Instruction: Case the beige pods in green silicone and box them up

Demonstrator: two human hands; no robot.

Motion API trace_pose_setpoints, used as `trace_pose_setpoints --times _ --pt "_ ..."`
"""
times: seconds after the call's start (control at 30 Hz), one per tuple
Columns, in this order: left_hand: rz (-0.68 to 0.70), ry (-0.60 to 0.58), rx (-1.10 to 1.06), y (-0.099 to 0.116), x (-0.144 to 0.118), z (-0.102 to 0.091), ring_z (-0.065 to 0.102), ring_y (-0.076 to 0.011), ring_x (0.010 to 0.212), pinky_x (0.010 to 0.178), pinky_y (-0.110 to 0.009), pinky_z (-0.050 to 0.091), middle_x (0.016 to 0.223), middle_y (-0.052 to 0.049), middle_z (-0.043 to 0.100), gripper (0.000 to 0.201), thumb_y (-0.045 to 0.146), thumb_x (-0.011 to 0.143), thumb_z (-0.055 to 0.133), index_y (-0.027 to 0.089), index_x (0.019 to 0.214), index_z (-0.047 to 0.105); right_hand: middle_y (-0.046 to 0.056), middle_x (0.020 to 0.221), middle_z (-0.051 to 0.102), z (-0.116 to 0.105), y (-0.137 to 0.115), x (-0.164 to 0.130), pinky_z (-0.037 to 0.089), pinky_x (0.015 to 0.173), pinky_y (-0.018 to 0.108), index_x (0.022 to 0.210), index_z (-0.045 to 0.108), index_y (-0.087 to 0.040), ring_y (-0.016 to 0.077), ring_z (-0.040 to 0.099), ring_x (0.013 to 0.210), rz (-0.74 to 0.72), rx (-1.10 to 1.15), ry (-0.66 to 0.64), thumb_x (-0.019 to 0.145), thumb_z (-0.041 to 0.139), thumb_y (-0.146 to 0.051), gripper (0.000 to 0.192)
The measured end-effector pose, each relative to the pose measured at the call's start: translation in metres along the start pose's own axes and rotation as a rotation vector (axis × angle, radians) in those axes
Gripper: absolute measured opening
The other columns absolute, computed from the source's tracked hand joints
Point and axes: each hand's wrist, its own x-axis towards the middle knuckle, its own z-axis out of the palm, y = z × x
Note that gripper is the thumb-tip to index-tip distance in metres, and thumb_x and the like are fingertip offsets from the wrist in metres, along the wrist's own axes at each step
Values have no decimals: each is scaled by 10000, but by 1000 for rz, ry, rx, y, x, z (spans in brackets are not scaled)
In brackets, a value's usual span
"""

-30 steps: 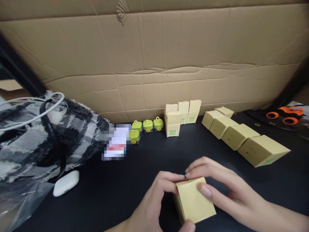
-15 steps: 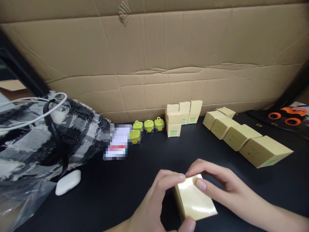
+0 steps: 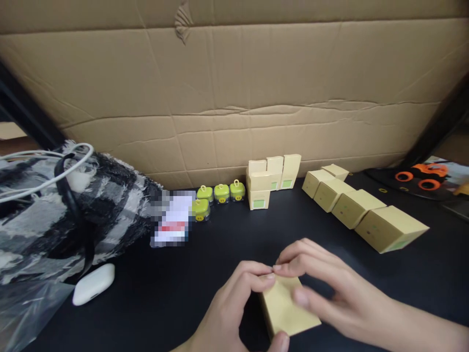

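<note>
2 hands (image 3: 256, 303) hold box (image 3: 287, 310); 4 boxes (image 3: 361, 215) right.

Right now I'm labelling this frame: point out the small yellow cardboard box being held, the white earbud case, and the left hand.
Small yellow cardboard box (image 3: 287, 310), head view, top face.
White earbud case (image 3: 93, 284), head view, lid middle.
Left hand (image 3: 234, 305), head view, back of the hand.

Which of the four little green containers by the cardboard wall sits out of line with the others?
The leftmost green container, beside the blurred card. It sits forward of the row, nearer the camera; the other three line up against the cardboard wall.
</note>
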Motion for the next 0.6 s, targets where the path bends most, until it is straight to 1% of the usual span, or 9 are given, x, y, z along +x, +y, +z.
trace_pose_setpoints --times 0.1,0.17,0.23,0.3,0.33,0.37,0.4,0.5,0.6 --pt "4 -15 32 0 -1 -1 609 -219 1045 885 -299 494 1132 -69 576 404 333 805 635 271 1173 480 89 1046 663 -8 -5 1 497 811 353 1124 601 -198 242 628 919 -102 -201 -121 689 778 -488 552" --pt "-14 51 25 1 -2 2 561 -253 1129 938 -351 469 1198 -92 554 420 427 851 565 271 1230 476 63 1080 662 -18 -7 1 514 821 311 1168 577 -239 220 638 955 -76 -190 -139 725 766 -449 526" --pt "-57 160 -7 2 -4 6 505 -267 1204 1005 -394 420 1248 -97 536 441 474 889 486 278 1283 450 46 1159 634 -37 -4 2 514 862 285 1215 541 -283 207 613 1051 -55 -197 -14 797 711 -420 471" --pt "-91 216 -59 1 -4 9 514 -250 1201 1016 -382 412 1235 -83 561 401 438 907 474 285 1278 465 50 1225 601 -67 5 4 504 904 303 1259 502 -299 215 590 1098 -27 -291 245 833 668 -419 473" --pt "-94 218 -89 1 -3 9 542 -238 1171 996 -365 432 1208 -76 585 356 400 916 472 286 1253 497 59 1238 591 -86 12 4 514 886 305 1271 490 -294 213 605 1064 4 -360 400 839 651 -438 483" --pt "-93 214 -114 0 -2 9 572 -226 1135 968 -349 457 1180 -73 608 312 364 929 456 285 1220 534 82 1223 595 -106 20 5 523 867 311 1314 446 -268 204 632 999 48 -394 466 862 623 -427 511" --pt "-88 211 -135 -1 -1 8 597 -217 1100 941 -339 480 1157 -74 626 289 338 942 430 282 1190 566 101 1169 616 -127 30 6 526 857 317 1352 394 -234 200 645 961 71 -422 509 879 601 -415 547" --pt "-67 216 -167 -3 3 6 634 -194 1039 915 -324 507 1118 -68 657 308 288 966 362 283 1139 617 160 1168 586 -182 63 4 521 831 327 1246 506 -138 195 648 893 194 -546 591 860 639 -360 465" --pt "-81 212 -129 1 3 4 634 -180 1044 928 -291 490 1118 -47 660 261 248 932 448 288 1124 620 92 1072 625 -211 91 -2 540 739 318 1050 621 -158 148 634 803 319 -649 593 890 624 -304 217"
